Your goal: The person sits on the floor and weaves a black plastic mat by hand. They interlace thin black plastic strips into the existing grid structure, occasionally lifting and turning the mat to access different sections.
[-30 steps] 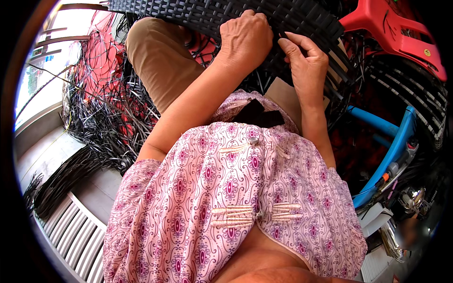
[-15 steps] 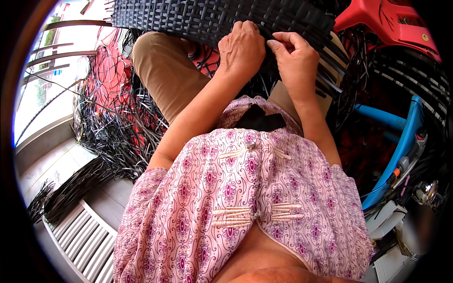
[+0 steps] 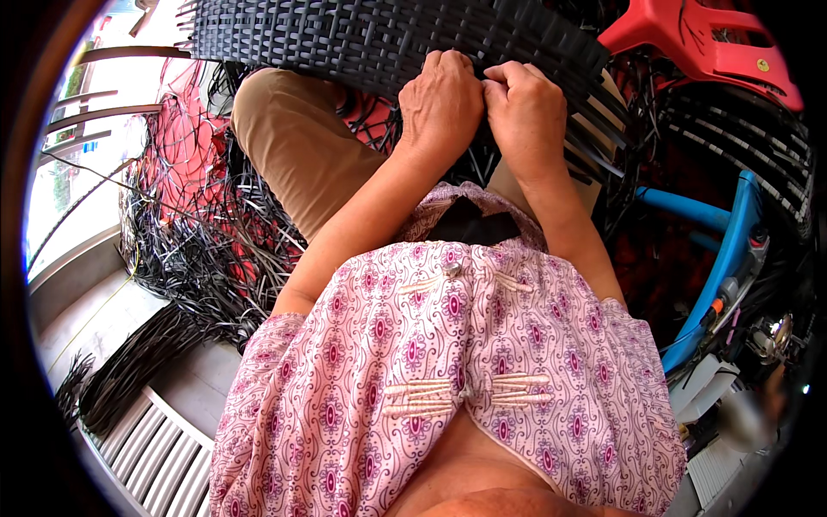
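Observation:
A dark woven panel (image 3: pixel 345 39) of flat plastic strips stretches across the top of the view, over my knees. My left hand (image 3: pixel 441 102) is closed over its near edge, knuckles up and fingertips hidden behind the weave. Close beside it, my right hand (image 3: pixel 527 116) is curled with thumb and fingers pressed together at the same edge; whatever they pinch is hidden. Loose strip ends (image 3: pixel 594 129) stick out from the panel to the right of my right hand.
Tangled black strips (image 3: pixel 215 207) lie over red material at left, with a strip bundle (image 3: pixel 142 353) near a white slatted piece (image 3: pixel 159 439). A red plastic chair (image 3: pixel 715 52) is at upper right. Below it stand a blue frame (image 3: pixel 719 267) and assorted tools.
My right hand has turned and moved left, closing its fingers beside my left hand. Before, its thumb and fingers were partly apart. My left hand stays on the panel edge.

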The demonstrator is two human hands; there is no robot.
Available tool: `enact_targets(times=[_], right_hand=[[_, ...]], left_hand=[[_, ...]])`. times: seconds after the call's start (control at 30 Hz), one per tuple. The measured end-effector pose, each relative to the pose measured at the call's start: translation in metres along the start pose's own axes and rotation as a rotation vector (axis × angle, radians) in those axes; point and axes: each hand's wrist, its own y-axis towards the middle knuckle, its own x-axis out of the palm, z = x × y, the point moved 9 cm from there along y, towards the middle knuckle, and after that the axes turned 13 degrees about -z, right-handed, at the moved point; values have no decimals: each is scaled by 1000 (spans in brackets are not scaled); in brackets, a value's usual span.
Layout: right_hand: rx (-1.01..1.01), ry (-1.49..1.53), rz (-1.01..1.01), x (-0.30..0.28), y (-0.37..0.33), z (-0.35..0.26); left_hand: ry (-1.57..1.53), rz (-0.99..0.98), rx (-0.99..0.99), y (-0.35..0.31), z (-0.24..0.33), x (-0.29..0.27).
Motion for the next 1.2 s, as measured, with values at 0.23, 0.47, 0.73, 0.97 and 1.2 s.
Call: enact_targets(times=[0.23,0.47,0.73,0.97,1.2], right_hand=[[38,18,-22,2,5,-1],[49,-20,-48,4,10,-4],[20,-11,-57,2,10,-6],[-5,-7,-59,3,9,-11],[-80,-20,-101,5,15,-19]], left_hand=[[-137,29,47,-7,-8,-4],[-412,-70,99,-3,-24,-2],[-692,-208,-14,3,-35,1],[-812,-230,-98,5,-41,7],[-854,-220,-164,10,-46,2]])
